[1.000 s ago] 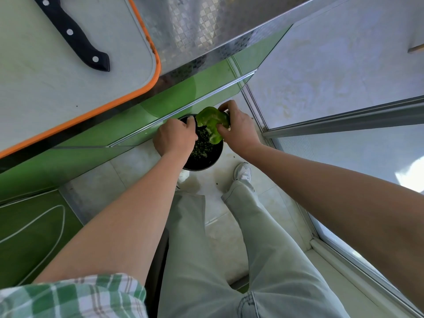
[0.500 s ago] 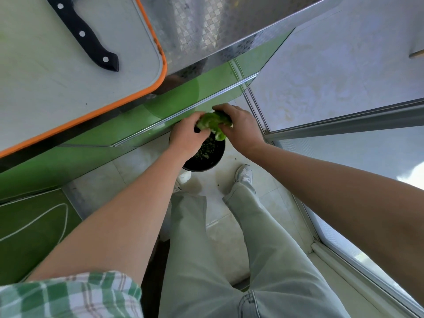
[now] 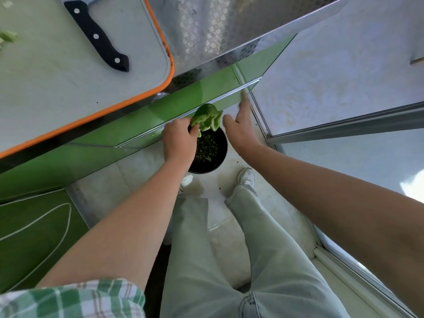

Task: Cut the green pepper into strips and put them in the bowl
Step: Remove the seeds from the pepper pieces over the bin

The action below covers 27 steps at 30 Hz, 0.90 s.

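One person, two bare arms reaching down past the desk edge. Left hand: fingers curled round one green pepper, opened up and ragged-edged, gripped at its lower left. The pepper sits above the near rim of one round black bin on the floor, which holds dark green flecks. Right hand: flat, fingers straight and spread, holding nothing, just right of the pepper and not touching it. On the desk, one pale cutting board with an orange rim. On the board, one knife, black handle, three rivets, blade cut off by the frame. Pale green pepper bits lie at the board's far left; count unclear. One checked green sleeve, light trousers, one white shoe plainly in view.
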### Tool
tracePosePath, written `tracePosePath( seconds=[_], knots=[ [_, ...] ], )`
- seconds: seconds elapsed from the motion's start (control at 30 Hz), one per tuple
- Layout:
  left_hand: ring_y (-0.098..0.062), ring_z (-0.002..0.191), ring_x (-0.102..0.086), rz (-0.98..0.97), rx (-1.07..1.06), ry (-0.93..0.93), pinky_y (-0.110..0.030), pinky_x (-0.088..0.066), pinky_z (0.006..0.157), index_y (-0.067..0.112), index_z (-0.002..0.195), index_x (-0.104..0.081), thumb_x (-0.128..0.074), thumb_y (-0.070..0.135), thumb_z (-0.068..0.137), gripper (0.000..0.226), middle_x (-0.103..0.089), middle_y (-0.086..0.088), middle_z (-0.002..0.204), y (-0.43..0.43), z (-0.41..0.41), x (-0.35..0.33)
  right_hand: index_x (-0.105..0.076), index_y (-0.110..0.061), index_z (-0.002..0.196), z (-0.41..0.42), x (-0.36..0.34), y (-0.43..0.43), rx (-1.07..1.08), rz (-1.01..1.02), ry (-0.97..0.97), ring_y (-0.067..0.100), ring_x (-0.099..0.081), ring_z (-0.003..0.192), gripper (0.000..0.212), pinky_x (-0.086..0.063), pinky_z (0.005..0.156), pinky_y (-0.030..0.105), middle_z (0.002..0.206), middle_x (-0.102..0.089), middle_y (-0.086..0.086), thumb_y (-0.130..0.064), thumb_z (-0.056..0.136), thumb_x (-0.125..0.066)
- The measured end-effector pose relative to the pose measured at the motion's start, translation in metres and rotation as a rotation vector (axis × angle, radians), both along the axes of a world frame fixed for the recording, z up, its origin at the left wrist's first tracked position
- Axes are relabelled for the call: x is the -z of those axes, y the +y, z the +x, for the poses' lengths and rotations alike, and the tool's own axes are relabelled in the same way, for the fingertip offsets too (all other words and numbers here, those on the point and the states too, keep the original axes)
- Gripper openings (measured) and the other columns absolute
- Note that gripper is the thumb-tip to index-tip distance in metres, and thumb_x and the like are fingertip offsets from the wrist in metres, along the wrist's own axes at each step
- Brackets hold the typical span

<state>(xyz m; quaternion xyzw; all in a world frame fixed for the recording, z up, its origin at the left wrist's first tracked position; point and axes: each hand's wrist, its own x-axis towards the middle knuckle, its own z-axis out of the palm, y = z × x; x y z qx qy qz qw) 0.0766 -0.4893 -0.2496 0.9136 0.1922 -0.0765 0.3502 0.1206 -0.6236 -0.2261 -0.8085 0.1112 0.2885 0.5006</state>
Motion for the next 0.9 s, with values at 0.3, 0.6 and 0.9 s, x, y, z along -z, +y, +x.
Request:
tracePosePath(
  seconds=[0.3,0.6,0.9],
  knots=[
    [-0.034,0.076,-0.063,0.068,-0.015,-0.113,-0.037,-0.051,0.072,0.016,0.116,-0.069,-0.061,0.014,0.092,0.026,-0.072,-0.011,0.086,0.001,-0.007,-0.006,-0.051,-0.01,0.132,0.007,-0.005,0.007,0.009,0.091,0.163,0.021,-0.044,0.124,0.045,-0.035,0.09,0.024,0.134,-0.052,0.008,-0.015,0.09,-0.035],
    [-0.038,0.089,-0.064,0.014,-0.051,-0.098,-0.044,-0.051,0.087,0.014,0.133,-0.057,-0.059,0.002,0.091,0.045,-0.073,-0.015,0.101,-0.002,-0.013,-0.009,-0.063,-0.02,0.117,0.009,-0.002,0.005,0.058,0.111,0.191,0.019,-0.054,0.115,0.036,-0.038,0.106,0.041,0.123,-0.061,0.003,-0.033,0.098,-0.035],
    [-0.023,0.119,-0.058,-0.012,0.026,-0.182,-0.033,-0.044,0.105,0.014,0.134,-0.057,-0.059,-0.008,0.085,0.054,-0.061,-0.009,0.131,-0.005,-0.013,-0.004,-0.05,-0.005,0.125,0.01,0.001,0.006,-0.057,0.222,0.425,0.017,-0.056,0.077,0.049,-0.045,0.06,0.022,0.105,-0.06,0.01,-0.038,0.09,-0.062]
  ],
)
